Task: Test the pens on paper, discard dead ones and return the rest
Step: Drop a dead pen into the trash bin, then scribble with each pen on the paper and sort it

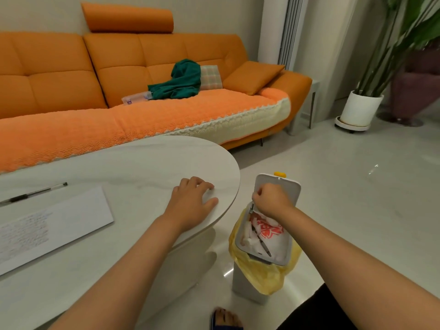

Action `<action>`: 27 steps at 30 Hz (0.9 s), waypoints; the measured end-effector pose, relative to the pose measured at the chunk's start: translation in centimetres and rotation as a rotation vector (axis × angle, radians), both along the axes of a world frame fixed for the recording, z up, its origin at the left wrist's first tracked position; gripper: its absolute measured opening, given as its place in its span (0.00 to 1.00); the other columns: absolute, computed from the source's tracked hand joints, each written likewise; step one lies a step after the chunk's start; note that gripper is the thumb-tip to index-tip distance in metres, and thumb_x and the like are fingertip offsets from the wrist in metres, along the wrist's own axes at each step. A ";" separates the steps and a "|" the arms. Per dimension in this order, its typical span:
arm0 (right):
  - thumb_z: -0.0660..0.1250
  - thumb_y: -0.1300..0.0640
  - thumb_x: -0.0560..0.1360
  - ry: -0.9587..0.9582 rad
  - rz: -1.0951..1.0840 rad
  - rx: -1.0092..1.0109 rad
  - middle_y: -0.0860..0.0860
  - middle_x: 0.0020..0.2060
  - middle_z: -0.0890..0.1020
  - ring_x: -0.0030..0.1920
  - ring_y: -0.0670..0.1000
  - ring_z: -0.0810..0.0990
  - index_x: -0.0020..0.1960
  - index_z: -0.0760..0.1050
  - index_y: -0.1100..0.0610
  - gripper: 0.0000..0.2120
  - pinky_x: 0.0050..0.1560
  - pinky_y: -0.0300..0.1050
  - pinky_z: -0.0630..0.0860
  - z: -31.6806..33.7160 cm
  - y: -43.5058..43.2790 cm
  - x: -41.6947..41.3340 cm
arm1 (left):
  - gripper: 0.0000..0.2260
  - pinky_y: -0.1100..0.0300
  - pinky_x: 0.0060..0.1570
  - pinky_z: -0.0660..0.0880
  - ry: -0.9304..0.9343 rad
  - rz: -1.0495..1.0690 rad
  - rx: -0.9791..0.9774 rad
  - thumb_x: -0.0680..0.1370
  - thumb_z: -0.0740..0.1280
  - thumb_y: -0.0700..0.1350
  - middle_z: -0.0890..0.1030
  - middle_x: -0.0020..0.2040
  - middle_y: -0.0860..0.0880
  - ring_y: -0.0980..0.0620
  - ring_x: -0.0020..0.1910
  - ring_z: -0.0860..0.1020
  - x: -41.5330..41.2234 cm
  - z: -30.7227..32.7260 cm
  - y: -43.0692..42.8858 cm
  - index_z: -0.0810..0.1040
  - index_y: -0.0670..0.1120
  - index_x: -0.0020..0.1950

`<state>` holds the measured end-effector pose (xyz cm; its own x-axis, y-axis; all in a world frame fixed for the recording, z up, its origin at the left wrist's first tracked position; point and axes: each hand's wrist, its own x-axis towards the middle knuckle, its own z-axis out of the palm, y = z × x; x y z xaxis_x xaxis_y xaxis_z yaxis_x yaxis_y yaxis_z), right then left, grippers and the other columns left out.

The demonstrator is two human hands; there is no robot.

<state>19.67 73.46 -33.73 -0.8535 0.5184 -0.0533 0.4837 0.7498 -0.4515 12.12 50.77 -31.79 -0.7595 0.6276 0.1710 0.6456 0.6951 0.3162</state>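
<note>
A grey trash bin (289,248) with a yellow liner stands open on the floor, right of the table. My right hand (271,198) hovers over its mouth, fingers curled round a pen (251,207) whose tip hangs down. Another dark pen (260,239) lies inside the bin on white rubbish. My left hand (192,198) rests flat on the white table (142,163) near its rounded right edge. A sheet of paper (54,225) with scribbled lines lies on the table at the left. Beyond it lies a black pen (33,192).
An orange sofa (119,75) runs behind the table, with a green cloth (181,79) and a clear plastic case (135,98) on its seat. A potted plant (360,108) stands at the right on pale floor. My sandalled foot (225,317) is just below the bin.
</note>
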 end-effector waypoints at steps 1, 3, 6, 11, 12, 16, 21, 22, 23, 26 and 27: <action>0.60 0.55 0.78 0.053 0.014 -0.001 0.54 0.28 0.75 0.31 0.55 0.73 0.32 0.71 0.58 0.16 0.31 0.44 0.67 1.3 -0.6 0.0 | 0.21 0.52 0.70 0.62 -0.017 -0.010 -0.009 0.82 0.59 0.59 0.68 0.72 0.52 0.49 0.71 0.64 0.1 0.2 -0.1 0.70 0.55 0.73; 0.60 0.54 0.78 0.144 0.057 -0.008 0.56 0.32 0.79 0.32 0.55 0.75 0.36 0.75 0.61 0.16 0.31 0.45 0.69 3.6 -2.3 0.0 | 0.21 0.52 0.70 0.63 -0.075 -0.035 -0.006 0.82 0.60 0.58 0.67 0.74 0.52 0.50 0.72 0.63 0.4 0.9 -0.6 0.67 0.55 0.74; 0.60 0.51 0.78 0.195 0.175 0.024 0.55 0.35 0.81 0.37 0.56 0.79 0.39 0.76 0.59 0.15 0.34 0.49 0.74 6.3 -5.8 -0.7 | 0.22 0.53 0.69 0.67 -0.109 -0.028 0.012 0.81 0.62 0.57 0.69 0.73 0.52 0.51 0.71 0.65 0.3 2.1 -2.3 0.66 0.55 0.75; 0.60 0.50 0.79 0.194 0.446 -0.010 0.49 0.40 0.81 0.40 0.51 0.78 0.45 0.78 0.53 0.11 0.42 0.49 0.76 8.9 -13.5 -3.3 | 0.20 0.55 0.61 0.72 -0.045 0.113 0.035 0.80 0.64 0.57 0.75 0.65 0.53 0.52 0.65 0.69 -1.0 4.2 -9.1 0.69 0.55 0.71; 0.61 0.50 0.80 0.193 0.499 -0.023 0.48 0.42 0.81 0.42 0.50 0.78 0.49 0.79 0.53 0.10 0.44 0.49 0.77 9.2 -15.4 -3.9 | 0.19 0.55 0.61 0.72 -0.040 0.151 0.043 0.80 0.65 0.56 0.75 0.64 0.53 0.52 0.65 0.70 -1.1 4.5 -11.0 0.70 0.55 0.71; 0.61 0.51 0.80 0.172 0.704 -0.049 0.46 0.47 0.81 0.49 0.50 0.79 0.55 0.80 0.52 0.11 0.52 0.49 0.79 9.9 -23.6 -6.3 | 0.17 0.54 0.59 0.73 -0.026 0.298 0.046 0.80 0.65 0.55 0.75 0.62 0.53 0.52 0.63 0.71 -1.1 5.0 -19.7 0.72 0.55 0.68; 0.63 0.51 0.79 0.098 0.982 -0.030 0.46 0.50 0.82 0.49 0.47 0.79 0.54 0.81 0.47 0.09 0.53 0.48 0.78 9.5 -34.5 -8.6 | 0.14 0.55 0.61 0.71 0.014 0.472 0.024 0.81 0.64 0.53 0.75 0.62 0.54 0.52 0.64 0.68 -0.3 4.6 -31.3 0.74 0.55 0.66; 0.63 0.52 0.79 0.093 1.024 -0.018 0.46 0.50 0.82 0.48 0.46 0.78 0.55 0.81 0.47 0.09 0.53 0.46 0.78 9.5 -36.5 -8.9 | 0.13 0.54 0.62 0.70 0.025 0.505 0.014 0.81 0.64 0.52 0.75 0.62 0.54 0.52 0.64 0.68 0.0 4.6 -33.4 0.75 0.55 0.65; 0.63 0.53 0.79 0.090 1.061 -0.008 0.46 0.50 0.82 0.47 0.46 0.77 0.55 0.81 0.47 0.09 0.52 0.45 0.77 9.5 -38.5 -9.2 | 0.12 0.54 0.63 0.70 0.034 0.541 0.006 0.81 0.64 0.51 0.75 0.62 0.54 0.52 0.64 0.68 0.2 4.6 -35.4 0.76 0.55 0.64; 0.62 0.56 0.80 0.082 1.158 0.046 0.47 0.52 0.83 0.48 0.47 0.78 0.58 0.81 0.47 0.12 0.51 0.45 0.77 9.2 -43.6 -9.9 | 0.08 0.55 0.60 0.71 0.056 0.646 -0.015 0.81 0.65 0.50 0.75 0.60 0.54 0.51 0.63 0.70 1.0 4.6 -40.7 0.78 0.56 0.59; 0.61 0.57 0.80 0.078 1.190 0.078 0.47 0.53 0.83 0.50 0.48 0.78 0.59 0.80 0.47 0.13 0.51 0.45 0.77 9.1 -45.1 -10.2 | 0.08 0.55 0.59 0.71 0.054 0.676 -0.027 0.81 0.65 0.50 0.75 0.59 0.54 0.51 0.62 0.70 1.3 4.5 -42.2 0.78 0.56 0.58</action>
